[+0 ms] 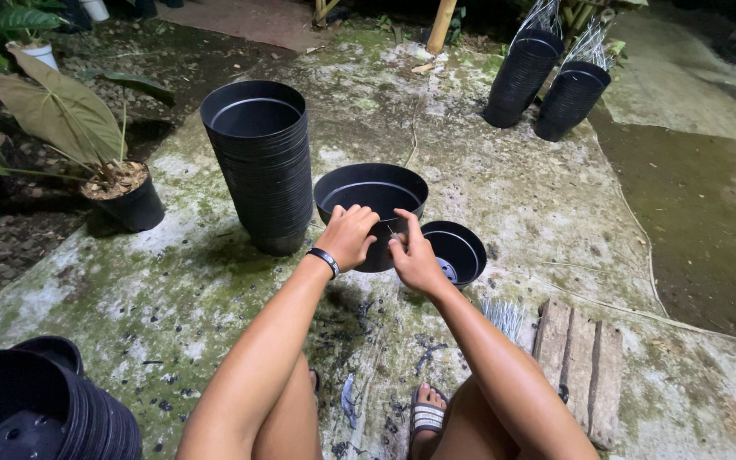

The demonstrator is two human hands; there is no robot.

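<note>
Right of the tall pot stack (261, 162), you grasp the rim of a black pot (370, 204) with your left hand (347, 236), fingers clenched over its edge. Your right hand (413, 255) pinches something small at that rim; I cannot tell what. Brace the pot firmly. A smaller pot (456, 250) sits just beside it.

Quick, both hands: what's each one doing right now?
Left hand: closed over the near rim of the black pot.
Right hand: fingers pinched at the same rim; whether it holds anything small cannot be told.
</note>
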